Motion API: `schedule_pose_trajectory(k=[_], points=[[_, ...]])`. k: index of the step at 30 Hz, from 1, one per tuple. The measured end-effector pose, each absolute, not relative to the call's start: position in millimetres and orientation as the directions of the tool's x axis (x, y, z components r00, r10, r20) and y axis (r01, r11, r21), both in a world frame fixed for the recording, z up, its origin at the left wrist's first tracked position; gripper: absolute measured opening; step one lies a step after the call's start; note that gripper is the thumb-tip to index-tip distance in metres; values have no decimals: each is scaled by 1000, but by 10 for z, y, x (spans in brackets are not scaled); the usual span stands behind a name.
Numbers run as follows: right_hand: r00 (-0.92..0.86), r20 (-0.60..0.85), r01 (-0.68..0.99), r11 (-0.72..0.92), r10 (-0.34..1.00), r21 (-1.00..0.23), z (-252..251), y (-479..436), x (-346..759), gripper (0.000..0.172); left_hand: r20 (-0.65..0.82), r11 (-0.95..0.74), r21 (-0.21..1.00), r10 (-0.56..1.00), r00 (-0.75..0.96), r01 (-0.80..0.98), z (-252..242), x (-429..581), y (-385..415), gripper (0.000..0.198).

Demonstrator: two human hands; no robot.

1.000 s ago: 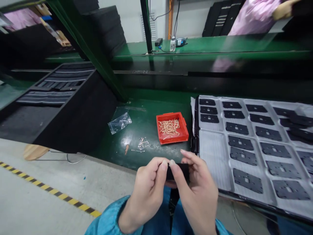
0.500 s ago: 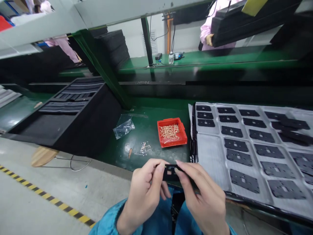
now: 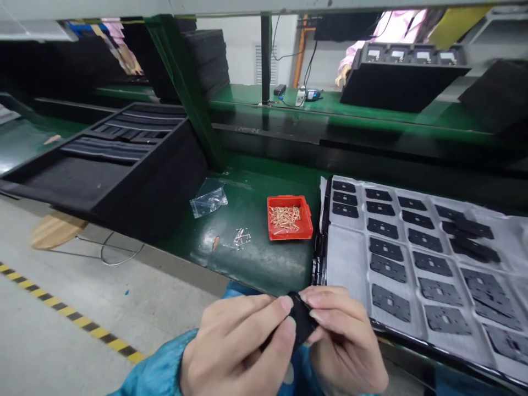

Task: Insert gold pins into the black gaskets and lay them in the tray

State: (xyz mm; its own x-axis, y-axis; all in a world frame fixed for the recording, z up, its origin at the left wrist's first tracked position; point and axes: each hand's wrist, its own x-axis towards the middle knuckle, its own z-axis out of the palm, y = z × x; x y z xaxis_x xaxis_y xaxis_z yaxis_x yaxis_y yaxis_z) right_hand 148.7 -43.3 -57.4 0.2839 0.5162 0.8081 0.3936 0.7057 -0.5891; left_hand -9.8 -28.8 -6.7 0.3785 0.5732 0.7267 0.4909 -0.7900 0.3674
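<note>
Between my two hands is a small flat black plate [image 3: 303, 320], held near the table's front edge and turned so its face is partly hidden. My left hand [image 3: 243, 341] pinches its left side between thumb and fingers. On the other side my right hand [image 3: 344, 330] grips its right edge with the fingertips. To the right lies a tray [image 3: 345, 258] lined with white sheet, carrying several similar black plates [image 3: 391, 302] with cut-outs. Past my hands sits a red box [image 3: 306, 223] with many thin pale sticks [image 3: 284, 218] in it.
Left of the red box are a clear plastic bag [image 3: 209, 202] and a few loose sticks [image 3: 242, 237] on the green table [image 3: 256, 269]. A big black foam box [image 3: 157, 181] stands at left. Across the bench, a person's hand [image 3: 343, 75] touches a black foam tray [image 3: 388, 88].
The black plate has been tilted and turned between my hands, and its cut-outs no longer show. My left hand has rolled over it. Across the bench, the foam tray has been lowered.
</note>
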Motion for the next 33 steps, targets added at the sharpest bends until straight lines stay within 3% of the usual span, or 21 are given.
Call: schedule_pose_trajectory(k=[6, 11, 14, 18, 22, 28, 33], points=[[147, 853, 455, 732, 500, -507, -526, -456, 1565, 4, 637, -721, 529, 686, 352, 447, 83, -127, -277, 18], [74, 884, 526, 735, 462, -428, -472, -461, 1573, 8, 614, -699, 587, 714, 337, 409, 97, -142, -249, 15], [75, 900, 561, 728, 430, -394, -449, -432, 1556, 13, 625, -721, 591, 693, 360, 362, 7, -163, -215, 13], [119, 913, 598, 706, 389, -379, -410, -366, 1494, 23, 722, -836, 490, 547, 424, 244, -161, -191, -145, 14], [136, 928, 603, 714, 347, -356, -398, -336, 1484, 24, 716, -833, 529, 541, 441, 163, -201, -176, -103, 16], [106, 873, 561, 696, 475, -447, -452, -362, 1603, 4, 601, -685, 670, 727, 331, 287, -38, -155, -163, 13], [60, 922, 661, 677, 382, -324, -432, -396, 1684, 12, 632, -703, 628, 711, 309, 334, 58, -152, -194, 12]])
